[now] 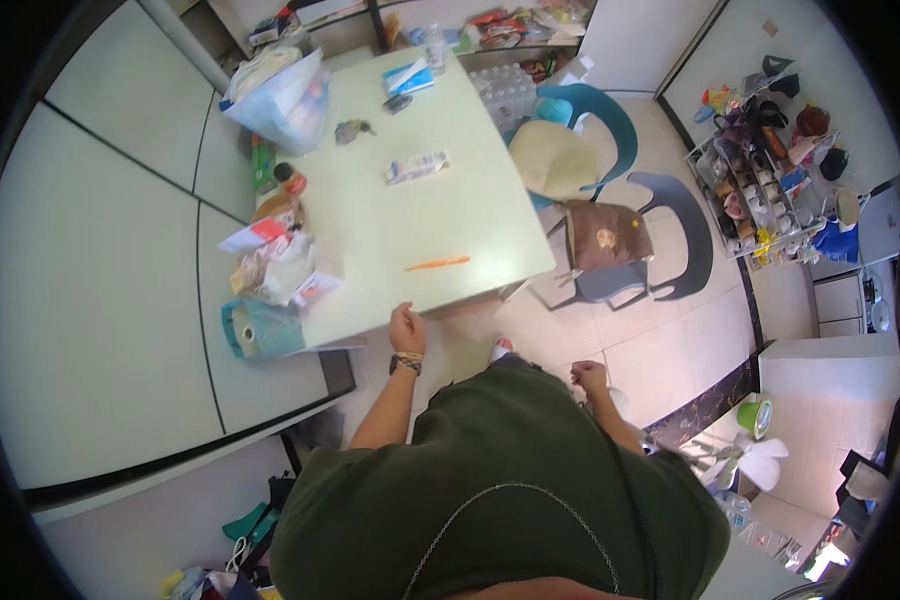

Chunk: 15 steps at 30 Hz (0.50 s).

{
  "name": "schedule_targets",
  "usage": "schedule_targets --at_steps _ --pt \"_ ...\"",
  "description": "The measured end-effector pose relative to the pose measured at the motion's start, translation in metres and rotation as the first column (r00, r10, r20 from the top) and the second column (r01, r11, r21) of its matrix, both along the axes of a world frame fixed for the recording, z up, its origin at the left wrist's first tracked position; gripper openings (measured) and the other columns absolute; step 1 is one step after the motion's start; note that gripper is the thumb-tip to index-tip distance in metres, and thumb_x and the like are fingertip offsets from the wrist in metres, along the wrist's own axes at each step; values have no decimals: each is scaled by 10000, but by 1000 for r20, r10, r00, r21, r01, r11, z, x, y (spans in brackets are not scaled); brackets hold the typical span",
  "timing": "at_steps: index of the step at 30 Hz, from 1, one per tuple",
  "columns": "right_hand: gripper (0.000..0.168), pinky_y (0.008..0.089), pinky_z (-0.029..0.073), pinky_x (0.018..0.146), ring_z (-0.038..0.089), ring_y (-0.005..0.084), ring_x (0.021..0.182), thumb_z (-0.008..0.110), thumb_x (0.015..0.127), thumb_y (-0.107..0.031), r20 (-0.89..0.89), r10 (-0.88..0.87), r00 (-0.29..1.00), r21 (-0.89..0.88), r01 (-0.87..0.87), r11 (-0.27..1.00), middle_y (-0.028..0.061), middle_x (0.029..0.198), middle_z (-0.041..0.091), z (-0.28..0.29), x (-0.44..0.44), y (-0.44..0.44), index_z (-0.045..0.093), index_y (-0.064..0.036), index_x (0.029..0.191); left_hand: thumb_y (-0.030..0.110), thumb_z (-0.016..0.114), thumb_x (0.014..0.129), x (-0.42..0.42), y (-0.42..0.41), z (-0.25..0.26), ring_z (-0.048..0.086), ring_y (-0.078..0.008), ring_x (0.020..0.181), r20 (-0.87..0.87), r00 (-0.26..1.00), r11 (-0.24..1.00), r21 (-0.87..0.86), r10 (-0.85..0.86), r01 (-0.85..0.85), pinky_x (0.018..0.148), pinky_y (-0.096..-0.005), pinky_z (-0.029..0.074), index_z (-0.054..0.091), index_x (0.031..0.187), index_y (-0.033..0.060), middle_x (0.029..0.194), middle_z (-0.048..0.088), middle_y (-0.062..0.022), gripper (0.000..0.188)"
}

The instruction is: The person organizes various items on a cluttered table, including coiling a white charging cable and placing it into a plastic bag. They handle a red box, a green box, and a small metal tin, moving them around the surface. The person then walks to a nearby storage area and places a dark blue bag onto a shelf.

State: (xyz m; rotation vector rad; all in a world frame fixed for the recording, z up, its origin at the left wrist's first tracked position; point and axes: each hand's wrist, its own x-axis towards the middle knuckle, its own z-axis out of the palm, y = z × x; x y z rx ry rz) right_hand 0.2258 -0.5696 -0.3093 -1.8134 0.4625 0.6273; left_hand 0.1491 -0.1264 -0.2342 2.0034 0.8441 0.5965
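Note:
My left hand (407,328), fingers loosely curled, is at the near edge of a pale table (375,225); I see nothing in it. Whether it touches the edge is unclear. My right hand (589,375) hangs beside my body over the floor, its fingers bent, with no object visible in it. On the table, an orange pen-like stick (438,263) lies near the front edge. Farther back are a small patterned box (418,167), a bunch of keys (354,131), a dark small object (397,103), a blue tissue pack (408,77) and a clear plastic bottle (435,49).
Along the table's left side stand a large plastic bag (281,101), a red jar with a dark lid (289,178), a filled box (322,281) and a teal tissue holder (264,330). To the right are a teal chair (624,127), a grey chair (694,232) with a brown cushion (607,236), and a shoe rack (757,202).

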Motion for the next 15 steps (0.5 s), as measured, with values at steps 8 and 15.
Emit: schedule_targets --at_steps 8,15 --pt "89 264 497 491 565 138 529 637 807 -28 -73 -287 955 1 288 958 83 677 621 1 36 -46 641 55 839 53 551 793 217 89 36 413 -371 1249 -206 875 783 391 -439 484 1048 -429 364 462 1293 55 1359 422 -209 508" --pt "65 242 455 501 546 142 552 595 886 -35 -70 -607 792 73 611 788 63 706 601 28 -15 -65 615 27 897 230 700 771 347 206 12 266 -331 1380 -664 704 717 360 -252 596 1128 -483 254 348 1416 108 1485 299 -163 745"
